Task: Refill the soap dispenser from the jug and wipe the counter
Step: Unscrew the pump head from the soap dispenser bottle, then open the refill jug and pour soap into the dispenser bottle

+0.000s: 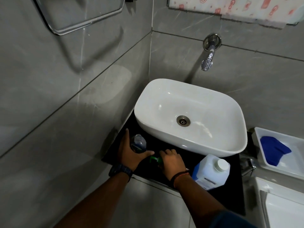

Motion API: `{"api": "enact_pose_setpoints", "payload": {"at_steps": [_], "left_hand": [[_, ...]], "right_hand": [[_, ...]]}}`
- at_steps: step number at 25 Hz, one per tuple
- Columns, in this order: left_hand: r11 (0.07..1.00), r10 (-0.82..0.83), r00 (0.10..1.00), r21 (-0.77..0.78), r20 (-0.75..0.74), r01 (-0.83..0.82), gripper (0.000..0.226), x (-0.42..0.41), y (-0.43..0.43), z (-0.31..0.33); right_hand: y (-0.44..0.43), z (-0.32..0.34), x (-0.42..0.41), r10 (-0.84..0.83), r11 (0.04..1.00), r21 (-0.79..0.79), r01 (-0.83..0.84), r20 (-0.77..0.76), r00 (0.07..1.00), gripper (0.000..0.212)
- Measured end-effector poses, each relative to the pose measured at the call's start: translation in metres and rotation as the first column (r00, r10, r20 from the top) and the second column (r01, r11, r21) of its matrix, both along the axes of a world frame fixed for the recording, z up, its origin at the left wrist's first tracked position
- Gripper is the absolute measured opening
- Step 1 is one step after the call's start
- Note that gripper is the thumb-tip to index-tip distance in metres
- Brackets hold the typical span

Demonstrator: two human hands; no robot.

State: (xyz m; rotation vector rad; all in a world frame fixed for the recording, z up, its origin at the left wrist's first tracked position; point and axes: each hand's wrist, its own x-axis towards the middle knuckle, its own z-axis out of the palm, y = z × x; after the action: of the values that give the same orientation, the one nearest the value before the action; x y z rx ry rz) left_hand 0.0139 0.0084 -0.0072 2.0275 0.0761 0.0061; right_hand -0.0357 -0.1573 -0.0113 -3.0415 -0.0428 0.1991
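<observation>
landmark: the white basin is taken as reference for every place.
dispenser bottle: stood upright on the black surface, just in front of the basin's left corner; the neck is open, the pump is off.
left grip: wrapped round the dispenser bottle.
right grip: curled over the green pump head, in front of the basin, beside the bottle.
jug: in front of the basin's right end, with its white cap on and untouched.
cloth: blue, laid in a white tray right of the basin.
handling: the jug is judged heavy and sloshing, best taken round its body with both grips; no handle can be made out. the bottle is judged light, easily tipped and perhaps soapy, so it is best steadied low.
count: one bottle, one pump head, one jug, one cloth, one tray.
</observation>
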Motion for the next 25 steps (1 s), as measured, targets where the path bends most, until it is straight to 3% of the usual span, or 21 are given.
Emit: {"api": "enact_pose_setpoints", "payload": {"at_steps": [2, 5, 8, 10, 12, 15, 18, 20, 22, 25], "left_hand": [[1.000, 0.016, 0.998, -0.025, 0.056, -0.014, 0.132, -0.004, 0.005, 0.011], [1.000, 0.000, 0.977, 0.022, 0.213, -0.005, 0.110, -0.006, 0.000, 0.043], [0.995, -0.073, 0.926, 0.097, 0.371, 0.040, 0.089, -0.012, -0.029, 0.081], [0.985, -0.145, 0.876, 0.147, 0.459, 0.086, 0.072, -0.025, -0.057, 0.097], [0.972, -0.233, 0.832, 0.155, 0.503, 0.179, 0.057, -0.041, -0.084, 0.102], [0.907, -0.419, 0.793, 0.180, 0.442, 0.379, 0.050, -0.064, -0.116, 0.098], [0.814, -0.581, 0.717, 0.252, 0.385, 0.524, 0.058, -0.078, -0.141, 0.094], [0.750, -0.662, 0.650, 0.304, 0.374, 0.588, 0.057, -0.083, -0.154, 0.093], [0.704, -0.709, 0.599, 0.321, 0.373, 0.634, 0.049, -0.085, -0.163, 0.089], [0.706, -0.706, 0.627, 0.253, 0.330, 0.662, 0.038, -0.087, -0.165, 0.085]], "right_hand": [[0.000, 0.013, -0.003, -0.021, 0.992, 0.123, 0.014, 0.060, 0.998, 0.049], [-0.003, 0.061, -0.011, -0.094, 0.921, 0.388, -0.038, 0.317, 0.944, 0.034], [-0.022, 0.109, -0.024, -0.256, 0.881, 0.463, -0.102, 0.646, 0.719, 0.022], [-0.050, 0.131, -0.040, -0.411, 0.825, 0.561, -0.068, 0.678, 0.610, 0.019], [-0.084, 0.136, -0.063, -0.553, 0.738, 0.674, 0.001, 0.605, 0.572, 0.022], [-0.126, 0.118, -0.100, -0.696, 0.598, 0.787, 0.153, 0.414, 0.587, 0.033], [-0.146, 0.087, -0.129, -0.592, 0.496, 0.828, 0.262, 0.101, 0.800, 0.060], [-0.147, 0.071, -0.136, -0.433, 0.507, 0.811, 0.293, -0.054, 0.900, 0.083], [-0.144, 0.063, -0.134, -0.384, 0.550, 0.784, 0.288, -0.069, 0.921, 0.096], [-0.139, 0.059, -0.123, -0.415, 0.535, 0.790, 0.299, -0.062, 0.908, 0.078]]}}
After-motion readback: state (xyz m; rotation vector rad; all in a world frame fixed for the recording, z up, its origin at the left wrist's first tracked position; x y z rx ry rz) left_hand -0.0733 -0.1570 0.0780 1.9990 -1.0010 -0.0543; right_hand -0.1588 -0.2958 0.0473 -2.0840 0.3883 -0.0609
